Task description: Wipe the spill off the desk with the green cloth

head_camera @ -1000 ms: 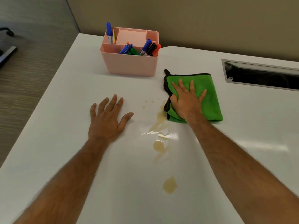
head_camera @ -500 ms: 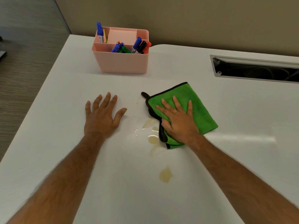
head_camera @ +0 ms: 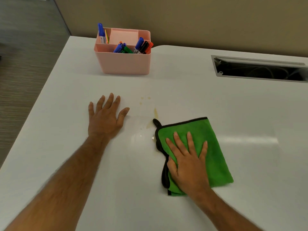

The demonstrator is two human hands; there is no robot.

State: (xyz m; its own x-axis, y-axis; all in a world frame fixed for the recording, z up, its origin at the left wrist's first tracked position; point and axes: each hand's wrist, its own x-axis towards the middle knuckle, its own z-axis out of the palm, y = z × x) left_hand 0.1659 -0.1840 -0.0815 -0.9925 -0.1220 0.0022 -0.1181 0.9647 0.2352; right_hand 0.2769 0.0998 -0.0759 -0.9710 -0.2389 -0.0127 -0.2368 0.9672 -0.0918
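Observation:
A folded green cloth [head_camera: 211,147] with a black edge lies on the white desk [head_camera: 66,100]. My right hand [head_camera: 188,162] presses flat on the cloth's near left part, thumb curled at its black edge. A thin tan spill streak [head_camera: 155,114] and a few small drops [head_camera: 144,99] show just beyond the cloth's far left corner. Faint wet smears glint left of the cloth. My left hand [head_camera: 106,117] rests flat on the desk with fingers spread, left of the spill, holding nothing.
A pink organiser [head_camera: 123,62] holding several markers and a note pad stands at the back of the desk. An open cable slot [head_camera: 260,69] is cut into the desk at the back right. The desk's left edge drops to a wood-pattern floor [head_camera: 21,67].
My right hand has dragged the cloth toward me over the spill. The larger tan puddles seen earlier no longer show. My left hand has stayed flat in place.

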